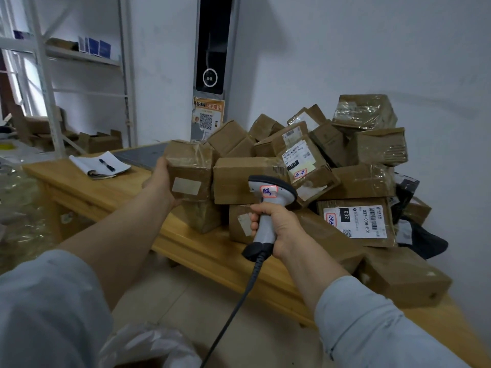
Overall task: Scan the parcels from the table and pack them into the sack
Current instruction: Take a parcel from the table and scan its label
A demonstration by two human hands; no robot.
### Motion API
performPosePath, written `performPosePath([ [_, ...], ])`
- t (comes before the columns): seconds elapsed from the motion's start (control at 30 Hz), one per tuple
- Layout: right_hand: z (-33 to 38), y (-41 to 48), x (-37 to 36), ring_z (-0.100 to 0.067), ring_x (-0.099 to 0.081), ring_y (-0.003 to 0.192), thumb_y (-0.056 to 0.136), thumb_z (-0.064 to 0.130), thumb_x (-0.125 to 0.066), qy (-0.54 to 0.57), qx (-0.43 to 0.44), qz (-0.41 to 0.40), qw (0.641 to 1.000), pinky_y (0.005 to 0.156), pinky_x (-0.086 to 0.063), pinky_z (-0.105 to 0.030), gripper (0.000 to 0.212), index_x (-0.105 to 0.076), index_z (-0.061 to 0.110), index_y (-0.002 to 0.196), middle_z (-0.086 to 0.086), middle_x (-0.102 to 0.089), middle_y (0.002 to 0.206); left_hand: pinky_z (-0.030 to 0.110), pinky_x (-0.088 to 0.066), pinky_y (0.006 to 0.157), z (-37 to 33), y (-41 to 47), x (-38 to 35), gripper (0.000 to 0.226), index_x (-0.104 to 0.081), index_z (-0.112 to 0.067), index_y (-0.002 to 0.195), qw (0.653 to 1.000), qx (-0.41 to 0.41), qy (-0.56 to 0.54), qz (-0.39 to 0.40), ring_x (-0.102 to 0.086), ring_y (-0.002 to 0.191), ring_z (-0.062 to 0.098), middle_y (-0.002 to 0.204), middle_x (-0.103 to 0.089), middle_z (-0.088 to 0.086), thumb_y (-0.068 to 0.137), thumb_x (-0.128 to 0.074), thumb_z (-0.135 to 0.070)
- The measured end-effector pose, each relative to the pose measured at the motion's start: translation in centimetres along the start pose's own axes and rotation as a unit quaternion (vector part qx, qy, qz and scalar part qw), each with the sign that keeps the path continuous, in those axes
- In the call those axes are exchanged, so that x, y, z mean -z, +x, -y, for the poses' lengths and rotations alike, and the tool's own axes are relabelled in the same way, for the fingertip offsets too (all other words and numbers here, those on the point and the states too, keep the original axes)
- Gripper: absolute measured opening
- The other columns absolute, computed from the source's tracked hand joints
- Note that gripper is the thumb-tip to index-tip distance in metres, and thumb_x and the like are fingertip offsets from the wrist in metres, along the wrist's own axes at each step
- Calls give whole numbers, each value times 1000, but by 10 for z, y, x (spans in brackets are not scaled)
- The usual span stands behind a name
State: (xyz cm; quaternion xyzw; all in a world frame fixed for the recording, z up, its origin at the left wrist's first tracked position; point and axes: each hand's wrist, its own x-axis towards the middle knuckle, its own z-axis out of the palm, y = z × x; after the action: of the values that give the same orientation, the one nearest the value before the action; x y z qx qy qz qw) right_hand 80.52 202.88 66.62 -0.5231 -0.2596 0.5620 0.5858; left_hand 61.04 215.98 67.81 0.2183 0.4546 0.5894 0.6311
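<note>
Crinkly white sack [148,343] down front; right hand [273,227] curls round the smooth grey scanner [271,197], left hand [162,181] grips a tape-shiny boxy cardboard parcel [191,166] above the wooden table [79,181].

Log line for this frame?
left hand: grips parcel at pile edge | right hand: holds scanner | stage: scan pending

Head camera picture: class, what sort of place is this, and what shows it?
Probably a courier parcel depot or sorting room: a heap of taped brown cardboard parcels with printed shipping labels on a wooden table, a grey corded handheld barcode scanner in the right hand, and white metal shelving behind.
</note>
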Motion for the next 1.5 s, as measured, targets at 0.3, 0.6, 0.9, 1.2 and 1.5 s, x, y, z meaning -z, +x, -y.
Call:
performPosePath([
  [0.3, -9, 7, 3, -14, -50, 44, 85, 6, -63, -9, -34, -38, 999, 45, -43, -23, 8, -59, 3, 79, -5, -58, 54, 42, -53, 57, -1, 2, 19, 56, -55, -18, 122, 1000, -7, 2, 5, -63, 94, 32, 110, -64, 9, 77, -65, -49],
  [0.6, -12, 0, 5, -14, -51, 45, 83, 5, -65, -4, -18, -32, 999, 46, -46, -25, 12, -59, 3, 73, -5, -59, 53, 53, -55, 76, -10, -9, 35, 77, -54, -21, 123, 999, -28, -28, 25, -63, 99, 34, 114, -64, 9, 54, -76, -46],
  [0.9, -7, -29, -1, -16, -64, 53, 84, 16, -71, 99, 42, 18, 994, 49, -54, -25, 16, -63, 6, 93, -7, -67, 63, 39, -32, 112, -8, -66, 51, 119, -14, -13, 153, 883, -354, 306, -21, -32, 137, 24, 151, -29, 9, 62, -86, -38],
  [1.2, 17, -57, 26, -29, -69, 87, 80, 32, -74, 136, 93, -35, 986, 58, -57, -32, 44, -58, 14, 117, -17, -67, 105, 51, -38, 101, 29, -105, 78, 125, -18, 5, 145, 494, -685, 519, 136, -30, 123, 30, 135, -27, 13, 47, -94, -13],
  [1.5, 6, -69, 39, -39, -62, 102, 67, 37, -83, 119, 81, -70, 987, 78, -57, -52, 60, -60, 14, 118, -17, -63, 113, 51, -39, 100, 38, -112, 84, 106, -33, -6, 137, 400, -712, 536, 212, -35, 126, 36, 137, -26, 18, 48, -92, -10],
])
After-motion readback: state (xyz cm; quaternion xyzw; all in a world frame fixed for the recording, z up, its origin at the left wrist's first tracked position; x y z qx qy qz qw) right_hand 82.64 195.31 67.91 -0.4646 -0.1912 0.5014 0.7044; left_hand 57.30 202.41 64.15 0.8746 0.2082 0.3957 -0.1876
